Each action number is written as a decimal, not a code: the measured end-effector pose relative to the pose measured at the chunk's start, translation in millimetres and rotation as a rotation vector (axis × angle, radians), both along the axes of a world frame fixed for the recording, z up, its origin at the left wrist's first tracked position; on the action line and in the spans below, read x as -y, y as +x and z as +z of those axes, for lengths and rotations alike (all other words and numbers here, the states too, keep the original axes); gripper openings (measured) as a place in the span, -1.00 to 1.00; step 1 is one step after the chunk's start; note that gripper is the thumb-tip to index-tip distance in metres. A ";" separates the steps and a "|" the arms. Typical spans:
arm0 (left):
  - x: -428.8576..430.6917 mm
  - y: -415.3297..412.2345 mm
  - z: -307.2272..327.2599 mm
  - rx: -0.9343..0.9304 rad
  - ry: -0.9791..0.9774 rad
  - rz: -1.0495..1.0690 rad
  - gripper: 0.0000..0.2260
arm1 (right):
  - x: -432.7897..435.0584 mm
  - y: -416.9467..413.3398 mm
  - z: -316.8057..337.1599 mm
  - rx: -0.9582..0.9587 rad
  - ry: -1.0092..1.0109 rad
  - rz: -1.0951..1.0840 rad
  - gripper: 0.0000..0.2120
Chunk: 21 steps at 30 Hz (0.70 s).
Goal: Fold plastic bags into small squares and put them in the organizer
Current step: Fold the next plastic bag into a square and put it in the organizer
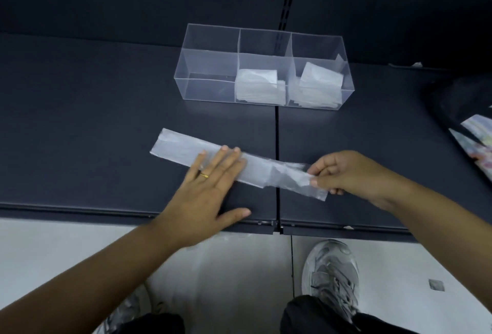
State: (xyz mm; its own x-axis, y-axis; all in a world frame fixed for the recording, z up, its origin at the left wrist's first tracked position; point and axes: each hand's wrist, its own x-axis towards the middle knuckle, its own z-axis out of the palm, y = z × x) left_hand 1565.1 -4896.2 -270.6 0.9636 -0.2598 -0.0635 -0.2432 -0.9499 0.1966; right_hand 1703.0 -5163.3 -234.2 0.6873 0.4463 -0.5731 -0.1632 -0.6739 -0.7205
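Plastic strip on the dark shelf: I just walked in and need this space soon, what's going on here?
A person is folding a plastic bag, now a long narrow strip on the shelf. The left hand presses flat on its middle while the right hand pinches its right end. Behind it, the clear organizer holds folded bags in its middle and right compartments; the left one looks empty.

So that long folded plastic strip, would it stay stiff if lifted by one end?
Probably floppy: the folded bag is thin, see-through film, and its end crumples where the right hand pinches it. Likely very light and apt to slide or spring open, since the left hand presses it flat on the smooth dark shelf.
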 end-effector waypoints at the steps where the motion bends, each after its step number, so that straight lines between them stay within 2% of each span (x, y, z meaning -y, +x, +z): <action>1: 13.4 -0.5 -0.9 0.006 0.008 -0.013 -0.25 | -1.5 1.6 -0.1 0.099 -0.002 -0.029 -0.93; 4: 35.0 2.8 -3.6 0.007 0.050 0.049 -0.25 | -4.5 10.9 -1.5 0.385 -0.066 -0.064 -0.89; 9: 26.3 3.5 -10.9 -0.046 0.131 0.204 -0.20 | -7.5 4.9 -12.7 0.478 -0.224 0.003 -0.76; 15: 21.3 5.1 -12.2 -0.058 0.123 0.182 -0.20 | -7.4 -13.8 -15.5 0.602 -0.287 -0.071 -0.86; 21: 16.6 6.8 -11.8 -0.065 0.115 0.174 -0.21 | -16.8 -26.3 -15.3 0.720 -0.413 0.071 -0.88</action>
State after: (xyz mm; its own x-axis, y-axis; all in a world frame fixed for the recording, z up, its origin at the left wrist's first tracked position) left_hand 1571.9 -4912.8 -282.4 0.9862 -0.0778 -0.1464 -0.0644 -0.9935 0.0943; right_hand 1676.7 -5146.6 -249.5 0.9266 0.3525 -0.1310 0.2957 -0.8982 -0.3253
